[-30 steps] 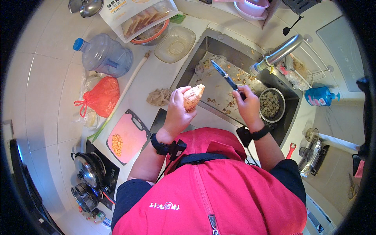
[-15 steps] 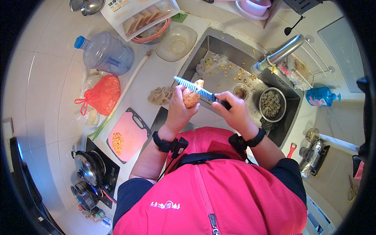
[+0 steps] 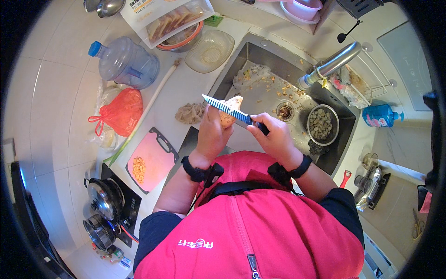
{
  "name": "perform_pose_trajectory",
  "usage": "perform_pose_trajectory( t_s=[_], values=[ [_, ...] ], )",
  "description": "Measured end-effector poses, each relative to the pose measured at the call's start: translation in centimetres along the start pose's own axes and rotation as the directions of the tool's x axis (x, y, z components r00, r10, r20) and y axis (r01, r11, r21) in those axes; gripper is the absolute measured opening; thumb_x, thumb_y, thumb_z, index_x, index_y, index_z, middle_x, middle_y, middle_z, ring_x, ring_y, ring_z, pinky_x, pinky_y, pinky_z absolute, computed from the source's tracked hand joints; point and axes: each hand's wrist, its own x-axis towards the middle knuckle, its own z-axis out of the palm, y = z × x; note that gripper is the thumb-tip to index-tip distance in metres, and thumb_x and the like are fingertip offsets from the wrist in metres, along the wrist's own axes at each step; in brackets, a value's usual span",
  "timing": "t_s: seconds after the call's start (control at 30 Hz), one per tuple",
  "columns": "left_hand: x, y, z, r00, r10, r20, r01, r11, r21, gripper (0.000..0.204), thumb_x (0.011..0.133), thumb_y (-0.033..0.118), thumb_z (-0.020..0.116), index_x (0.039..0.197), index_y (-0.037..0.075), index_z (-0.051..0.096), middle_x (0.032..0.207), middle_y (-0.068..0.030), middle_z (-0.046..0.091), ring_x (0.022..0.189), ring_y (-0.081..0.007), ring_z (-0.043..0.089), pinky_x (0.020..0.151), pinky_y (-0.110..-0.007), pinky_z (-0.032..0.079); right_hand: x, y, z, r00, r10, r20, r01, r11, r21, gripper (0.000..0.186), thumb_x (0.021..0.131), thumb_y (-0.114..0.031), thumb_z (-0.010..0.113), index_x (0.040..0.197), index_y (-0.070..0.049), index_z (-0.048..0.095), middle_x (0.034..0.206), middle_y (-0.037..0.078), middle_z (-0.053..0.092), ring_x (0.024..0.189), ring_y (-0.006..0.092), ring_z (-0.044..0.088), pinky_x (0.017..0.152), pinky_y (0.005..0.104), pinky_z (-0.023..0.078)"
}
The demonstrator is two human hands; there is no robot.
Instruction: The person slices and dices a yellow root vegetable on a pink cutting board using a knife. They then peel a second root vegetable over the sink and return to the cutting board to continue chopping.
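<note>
My left hand (image 3: 213, 135) grips a brown-skinned root vegetable (image 3: 227, 121) with a pale cut top, held near the sink's front edge. My right hand (image 3: 274, 137) is closed on the dark handle of a kitchen knife (image 3: 213, 101) with a ridged blue-and-silver blade, which lies across the vegetable. Behind both hands is the steel sink (image 3: 251, 47), with peel scraps and a thin plastic bag (image 3: 251, 76). A steel bowl (image 3: 335, 128) of small greyish pieces sits at its right side.
To the left are a pink cutting board (image 3: 158, 165) with chopped orange pieces, a long leek (image 3: 158, 93), a water jug (image 3: 125, 63), a red bag (image 3: 121, 114) and pots (image 3: 100, 200). The faucet (image 3: 337, 58) overhangs the sink; a blue pump bottle (image 3: 378, 115) stands right.
Over the last second my right hand has moved leftward with the knife, bringing the blade from upright over the sink to across the vegetable. Latterly the blade has dropped slightly on it.
</note>
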Motion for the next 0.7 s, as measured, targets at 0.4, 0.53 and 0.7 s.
perform_pose_trajectory(
  t_s=[0.4, 0.53, 0.7],
  values=[
    [0.2, 0.3, 0.0, 1.0, 0.026, 0.01, -0.025, 0.999, -0.029, 0.054, 0.07, 0.001, 0.072, 0.117, -0.004, 0.044, 0.108, -0.0242, 0.054, 0.101, -0.0448, 0.054, 0.087, -0.048, 0.045, 0.1, 0.0, 0.1, 0.999, 0.034, -0.018, -0.035, 0.997, -0.074, 0.023, 0.086, -0.024, 0.072, 0.097, -0.006, 0.063, 0.082, 0.013, 0.068, 0.075, 0.0329, 0.067, 0.064, 0.0406, 0.053],
    [0.1, 0.2, -0.1, 0.999, 0.005, 0.045, -0.004, 1.0, -0.024, 0.054, 0.071, 0.002, 0.072, 0.117, -0.003, 0.045, 0.109, -0.0244, 0.056, 0.102, -0.0442, 0.055, 0.088, -0.047, 0.046, -0.2, 0.8, 0.5, 0.999, 0.019, -0.028, -0.021, 0.995, -0.097, 0.024, 0.086, -0.025, 0.072, 0.098, -0.006, 0.063, 0.083, 0.013, 0.068, 0.075, 0.033, 0.067, 0.065, 0.0409, 0.053],
    [-0.1, 0.3, -0.4, 0.999, 0.03, 0.044, -0.029, 0.999, -0.016, 0.055, 0.068, 0.0, 0.071, 0.118, -0.001, 0.046, 0.11, -0.0224, 0.056, 0.103, -0.0426, 0.056, 0.09, -0.046, 0.046, -0.3, 3.0, 0.6, 0.987, 0.149, -0.06, -0.153, 0.986, -0.065, 0.023, 0.087, -0.025, 0.072, 0.097, -0.005, 0.064, 0.081, 0.014, 0.067, 0.073, 0.0312, 0.067, 0.063, 0.0395, 0.052]
  ],
)
